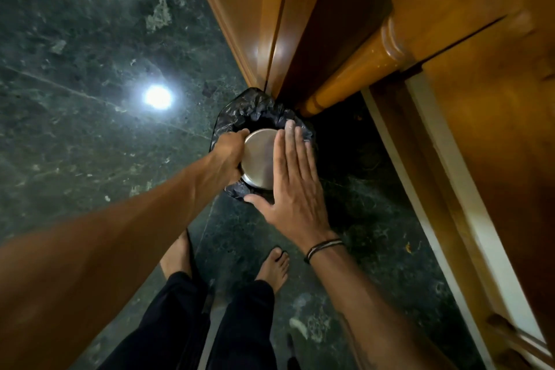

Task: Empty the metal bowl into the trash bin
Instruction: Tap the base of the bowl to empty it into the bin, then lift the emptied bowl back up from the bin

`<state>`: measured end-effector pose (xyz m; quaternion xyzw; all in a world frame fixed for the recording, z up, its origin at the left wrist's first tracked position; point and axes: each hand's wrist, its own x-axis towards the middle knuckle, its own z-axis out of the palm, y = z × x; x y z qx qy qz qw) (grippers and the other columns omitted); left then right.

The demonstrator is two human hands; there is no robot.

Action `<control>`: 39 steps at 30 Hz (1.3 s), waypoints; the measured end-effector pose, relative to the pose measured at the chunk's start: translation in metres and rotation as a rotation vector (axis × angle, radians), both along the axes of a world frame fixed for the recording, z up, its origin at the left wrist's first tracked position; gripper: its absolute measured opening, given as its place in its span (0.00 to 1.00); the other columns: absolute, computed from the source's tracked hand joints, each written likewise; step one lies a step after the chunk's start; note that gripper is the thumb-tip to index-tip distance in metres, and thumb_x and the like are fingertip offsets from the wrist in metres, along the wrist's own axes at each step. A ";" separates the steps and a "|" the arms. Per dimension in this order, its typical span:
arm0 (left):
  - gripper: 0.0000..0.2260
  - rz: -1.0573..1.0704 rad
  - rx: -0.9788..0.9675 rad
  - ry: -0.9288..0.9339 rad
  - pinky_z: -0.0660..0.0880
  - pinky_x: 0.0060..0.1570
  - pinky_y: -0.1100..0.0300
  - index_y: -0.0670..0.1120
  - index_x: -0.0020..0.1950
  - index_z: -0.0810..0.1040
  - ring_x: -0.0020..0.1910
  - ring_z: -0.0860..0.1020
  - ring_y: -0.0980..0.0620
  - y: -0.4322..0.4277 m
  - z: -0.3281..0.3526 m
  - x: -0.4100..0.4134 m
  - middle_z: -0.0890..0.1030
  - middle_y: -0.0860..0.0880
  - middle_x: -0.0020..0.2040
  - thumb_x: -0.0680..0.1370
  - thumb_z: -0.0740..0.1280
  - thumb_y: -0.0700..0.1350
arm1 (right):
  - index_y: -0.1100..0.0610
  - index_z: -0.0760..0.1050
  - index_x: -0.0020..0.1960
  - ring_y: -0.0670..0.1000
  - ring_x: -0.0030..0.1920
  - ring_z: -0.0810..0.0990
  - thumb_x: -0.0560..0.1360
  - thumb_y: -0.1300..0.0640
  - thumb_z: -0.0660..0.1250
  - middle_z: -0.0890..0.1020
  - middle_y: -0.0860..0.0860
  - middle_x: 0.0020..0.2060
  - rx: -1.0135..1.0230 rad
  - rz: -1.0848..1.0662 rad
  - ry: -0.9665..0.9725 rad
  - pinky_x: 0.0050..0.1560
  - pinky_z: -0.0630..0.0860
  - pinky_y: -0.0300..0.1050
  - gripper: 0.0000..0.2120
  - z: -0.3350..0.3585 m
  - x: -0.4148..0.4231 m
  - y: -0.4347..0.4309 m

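Steel bowl (257, 159) upturned over the bin (258, 112) mid-frame, your left hand (226, 153) gripping its rim, right hand (292, 186) flat and open on its base.

Bowl over bin, beside the cabinet

The metal bowl (259, 159) is being held upturned above the trash bin (240, 117), between both hands, with the wooden cabinet (330, 39) standing behind.

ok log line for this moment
bowl upside down over bin | left hand grips rim | right hand flat on base
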<state>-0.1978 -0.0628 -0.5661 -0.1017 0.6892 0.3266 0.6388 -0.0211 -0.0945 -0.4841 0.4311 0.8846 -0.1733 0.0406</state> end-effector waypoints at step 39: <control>0.18 -0.631 0.654 0.234 0.81 0.71 0.51 0.51 0.66 0.85 0.64 0.86 0.49 -0.034 0.538 -0.059 0.89 0.48 0.63 0.78 0.77 0.55 | 0.54 0.77 0.69 0.52 0.64 0.85 0.63 0.53 0.86 0.85 0.51 0.62 -0.882 -0.932 1.179 0.72 0.79 0.53 0.37 0.460 -0.033 0.022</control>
